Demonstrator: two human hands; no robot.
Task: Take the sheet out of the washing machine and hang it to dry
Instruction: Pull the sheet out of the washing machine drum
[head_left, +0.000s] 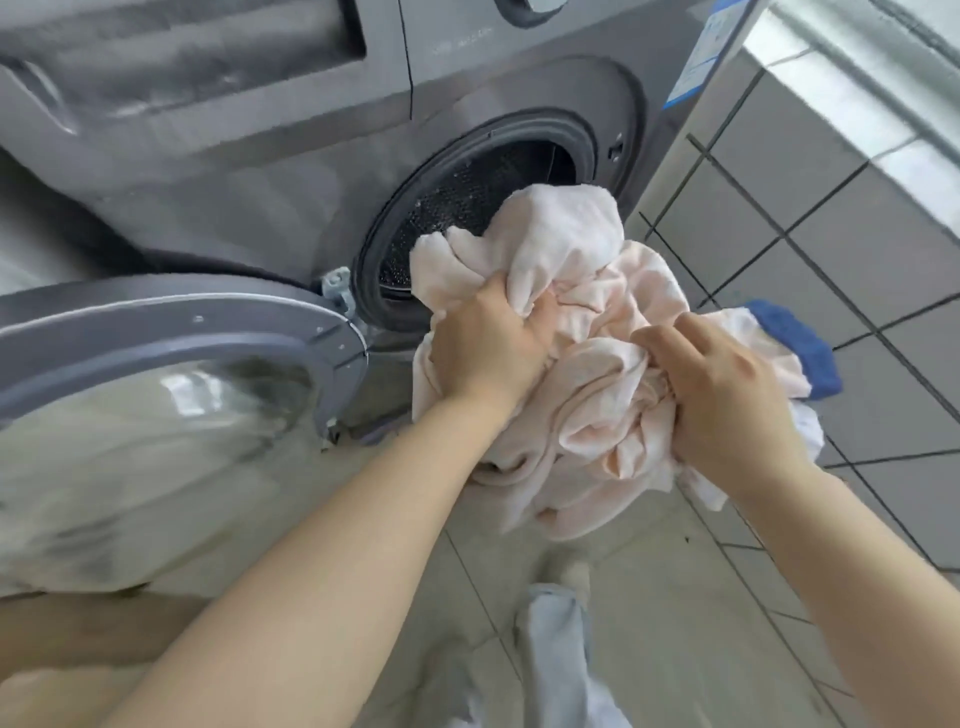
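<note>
A pale pink sheet (587, 395) is bunched in a crumpled wad just in front of the round drum opening (467, 197) of the grey washing machine (249, 171). My left hand (488, 348) grips the wad's upper left folds. Pressed against the right side, my right hand (727, 389) clutches more folds. The sheet's lower part hangs down toward the floor. Its top edge overlaps the lower right rim of the opening; I cannot tell whether any cloth is still inside the drum.
The machine's door (171, 374) stands swung open at the left, close to my left forearm. A grey tiled wall (810, 218) rises at the right, with a blue cloth (800, 348) behind the sheet. My leg and shoe (566, 613) stand on the light tiled floor below.
</note>
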